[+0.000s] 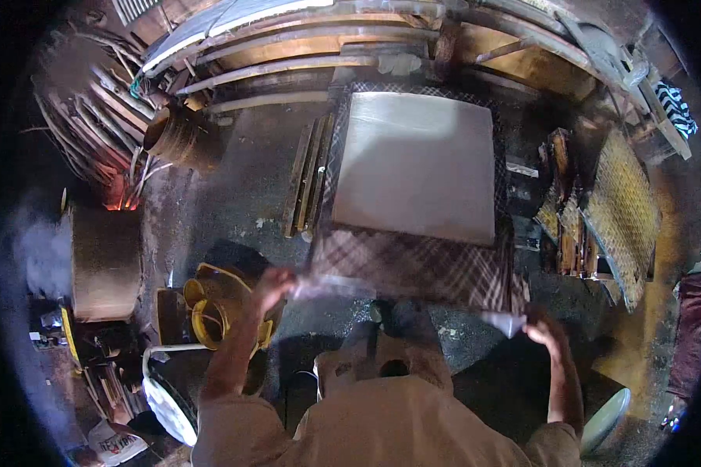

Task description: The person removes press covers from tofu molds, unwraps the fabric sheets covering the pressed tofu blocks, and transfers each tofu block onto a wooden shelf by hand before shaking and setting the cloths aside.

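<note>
A dark plaid cloth stretches between my two hands, its near edge lifted and slightly blurred. My left hand is closed on its near left corner, where a pale, thin strip shows. At the near right corner, my right hand pinches another pale tip of the cloth. Beyond them lies a smooth, pale rectangular slab, with plaid cloth showing around its sides and far edge. The cloth's near part hangs over the slab's front edge. Whatever supports the slab is mostly hidden.
Wooden bars lie left of the slab. Yellow buckets stand by my left arm. Further left, a fire glows beside a large drum, near stacked sticks. Woven yellowish panels lean at right.
</note>
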Demonstrator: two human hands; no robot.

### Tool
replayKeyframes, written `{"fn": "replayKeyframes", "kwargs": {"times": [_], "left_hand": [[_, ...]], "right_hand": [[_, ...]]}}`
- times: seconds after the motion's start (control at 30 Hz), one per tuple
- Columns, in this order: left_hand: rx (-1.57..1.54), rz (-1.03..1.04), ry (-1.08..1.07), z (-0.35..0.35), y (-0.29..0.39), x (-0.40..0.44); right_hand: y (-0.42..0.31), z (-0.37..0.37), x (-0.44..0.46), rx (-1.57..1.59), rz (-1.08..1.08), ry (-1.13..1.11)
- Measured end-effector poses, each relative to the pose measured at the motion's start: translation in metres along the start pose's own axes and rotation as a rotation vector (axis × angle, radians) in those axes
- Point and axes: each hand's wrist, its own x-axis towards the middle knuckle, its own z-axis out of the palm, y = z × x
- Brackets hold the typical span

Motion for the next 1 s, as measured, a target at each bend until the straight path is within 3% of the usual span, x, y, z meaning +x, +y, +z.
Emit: {"fn": "replayKeyframes", "kwargs": {"times": [0.13,0.2,0.27,0.3,0.33,0.37,0.4,0.43,0.47,0.5,0.53,0.57,0.63,0.67,0.73,0.77,0.87,0.93,1.0], "left_hand": [[0.211,-0.352,-0.306,0.011,-0.09,-0.041],[0.326,-0.38,-0.371,0.014,-0.096,-0.009],[0.66,-0.397,-0.469,0.014,-0.111,0.042],[0.623,-0.354,-0.402,0.014,-0.123,0.067],[0.586,-0.308,-0.336,0.014,-0.132,0.094],[0.603,-0.324,-0.252,0.01,-0.14,0.125],[0.621,-0.337,-0.168,0.0,-0.145,0.156],[0.673,-0.279,-0.034,-0.012,-0.145,0.185],[0.721,-0.219,0.099,-0.025,-0.143,0.215],[0.481,-0.292,0.247,-0.04,-0.146,0.252],[0.237,-0.363,0.391,-0.047,-0.141,0.289],[0.237,-0.363,0.379,-0.043,-0.108,0.315],[-0.218,-0.49,0.546,-0.024,-0.004,0.349],[-0.217,-0.492,0.538,-0.02,0.019,0.371],[-0.255,-0.511,0.581,-0.014,0.045,0.407],[-0.315,-0.433,0.429,-0.035,-0.001,0.441],[-0.419,-0.469,0.367,-0.047,-0.002,0.47],[-0.469,-0.493,0.33,-0.04,0.012,0.477],[-0.251,-0.545,0.509,-0.029,0.035,0.464]], "right_hand": [[0.023,0.065,-0.014,0.375,0.179,-0.422],[0.039,0.095,0.015,0.473,0.119,-0.36],[0.034,0.084,0.061,0.185,0.069,-0.471],[0.043,0.089,0.093,0.202,0.28,-0.653],[0.071,0.11,0.116,0.221,0.068,-0.517],[0.077,0.092,0.138,0.339,0.111,-0.459],[0.109,0.113,0.167,0.307,0.159,-0.242],[0.123,0.101,0.205,-0.005,0.232,-0.265],[0.134,0.082,0.237,0.012,0.32,-0.118],[0.143,0.065,0.266,0.027,0.407,0.028],[0.166,0.057,0.296,0.131,0.305,0.196],[0.19,0.053,0.325,0.233,0.2,0.362],[0.198,0.028,0.383,0.844,0.272,0.544],[0.185,-0.001,0.406,0.842,0.28,0.544],[0.148,-0.072,0.432,1.463,0.61,0.494],[0.161,-0.072,0.452,1.462,0.614,0.494],[0.197,-0.057,0.493,1.157,0.487,0.395],[0.197,-0.072,0.484,1.498,0.517,0.245],[0.189,-0.096,0.466,1.474,0.53,0.171]]}}
